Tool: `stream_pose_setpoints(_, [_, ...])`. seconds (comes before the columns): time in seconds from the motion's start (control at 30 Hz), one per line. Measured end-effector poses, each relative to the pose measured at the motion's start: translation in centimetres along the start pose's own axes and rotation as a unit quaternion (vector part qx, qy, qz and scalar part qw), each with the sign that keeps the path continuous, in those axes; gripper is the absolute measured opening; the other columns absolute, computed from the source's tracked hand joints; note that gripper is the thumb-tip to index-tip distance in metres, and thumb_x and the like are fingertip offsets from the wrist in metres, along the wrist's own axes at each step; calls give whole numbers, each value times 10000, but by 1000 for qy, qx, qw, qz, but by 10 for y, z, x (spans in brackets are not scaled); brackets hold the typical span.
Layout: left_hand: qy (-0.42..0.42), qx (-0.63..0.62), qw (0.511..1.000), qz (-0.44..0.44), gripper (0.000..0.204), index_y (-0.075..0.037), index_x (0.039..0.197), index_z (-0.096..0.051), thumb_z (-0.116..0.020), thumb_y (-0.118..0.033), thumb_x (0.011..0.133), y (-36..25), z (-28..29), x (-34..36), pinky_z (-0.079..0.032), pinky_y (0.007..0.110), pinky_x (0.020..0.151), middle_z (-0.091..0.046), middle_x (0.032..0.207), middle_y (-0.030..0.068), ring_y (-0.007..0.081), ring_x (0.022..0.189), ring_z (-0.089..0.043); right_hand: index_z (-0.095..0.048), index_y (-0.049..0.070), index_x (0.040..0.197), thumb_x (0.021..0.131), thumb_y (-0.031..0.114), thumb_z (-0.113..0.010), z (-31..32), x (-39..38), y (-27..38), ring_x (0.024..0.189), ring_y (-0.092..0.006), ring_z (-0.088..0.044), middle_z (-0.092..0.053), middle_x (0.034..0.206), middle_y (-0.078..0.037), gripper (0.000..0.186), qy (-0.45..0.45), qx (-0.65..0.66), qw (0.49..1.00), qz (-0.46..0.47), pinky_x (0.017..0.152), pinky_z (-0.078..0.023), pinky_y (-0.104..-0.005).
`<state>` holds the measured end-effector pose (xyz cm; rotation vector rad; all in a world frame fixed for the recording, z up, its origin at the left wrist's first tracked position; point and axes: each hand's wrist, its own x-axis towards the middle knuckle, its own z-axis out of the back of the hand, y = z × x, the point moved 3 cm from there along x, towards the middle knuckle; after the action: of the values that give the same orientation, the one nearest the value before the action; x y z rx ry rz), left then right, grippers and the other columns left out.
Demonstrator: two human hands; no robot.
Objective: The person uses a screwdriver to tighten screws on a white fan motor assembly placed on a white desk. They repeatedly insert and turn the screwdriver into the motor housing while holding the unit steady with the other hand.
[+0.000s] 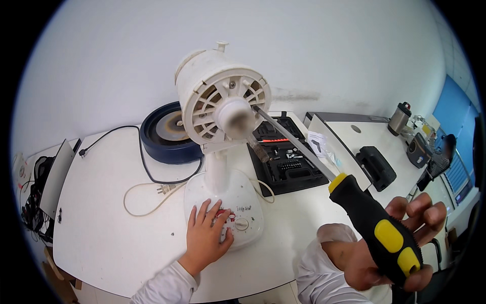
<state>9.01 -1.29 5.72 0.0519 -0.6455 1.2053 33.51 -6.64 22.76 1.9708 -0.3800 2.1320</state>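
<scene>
A white electric fan without grille or blades stands on the table, its round motor housing [195, 109] facing me with a slotted front and a stained middle. My left hand [205, 240] lies on the fan's base [250, 202], fingers spread beside the round knob [241, 223]. In my right hand [362, 266] is a large screwdriver [357, 202] with a black and yellow handle, gripped near the handle's end. Its long shaft [293, 139] slants up and left, the tip at the right rim of the housing front. Whether the tip touches anything is hard to tell.
Behind the fan stand a dark blue round tub [174, 152] and an open black tool case [296, 169] with bits. A power cord [132, 210] curls to the left. On the right side table are a black case [375, 167] and a metal flask [400, 120]. A person [440, 159] is farther right.
</scene>
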Motion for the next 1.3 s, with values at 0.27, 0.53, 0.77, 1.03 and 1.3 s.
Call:
stream_pose_setpoints(0.27, [-2,-9,1000,4,441,-105,1183,-590,-614,-223,758,2,2,-3,-254,546,1059,-482,1327,133,358,1274,-381,-467,433,1228,845,266,-628,1,4,14,1120,-318,-446,-436,1186,-120,448,-39,-203,978,3,921,-419,-396])
stream_pose_setpoints(0.53, [-4,-14,1000,1,436,-104,1183,-589,-613,-216,762,0,1,-2,-249,547,1061,-480,1328,134,360,1277,-380,-275,306,1307,785,344,-599,2,10,5,1105,-372,-424,-296,1290,-220,616,34,-105,993,-33,884,-404,-411])
stream_pose_setpoints(0.77, [-7,-15,1000,6,426,-105,1178,-592,-611,-219,768,1,3,-3,-257,545,1057,-480,1325,125,362,1270,-382,-357,336,1399,838,39,-578,24,19,7,1289,-331,-341,-386,1352,-54,673,187,126,971,83,1073,-344,-524])
stream_pose_setpoints(1.03, [-4,-19,1000,11,427,-107,1174,-589,-618,-188,757,0,3,-2,-252,549,1063,-478,1339,123,363,1281,-377,-346,460,1383,837,-126,-453,14,11,13,1290,-347,-297,-311,1414,-5,808,163,107,971,136,1110,-180,-628])
stream_pose_setpoints(1.3, [-5,-11,1000,2,433,-102,1185,-584,-607,-218,769,3,1,-3,-254,554,1055,-470,1332,131,368,1267,-377,-331,477,1392,922,6,-462,0,16,13,1296,-321,-287,-320,1405,-2,678,164,-37,967,190,1096,-178,-621])
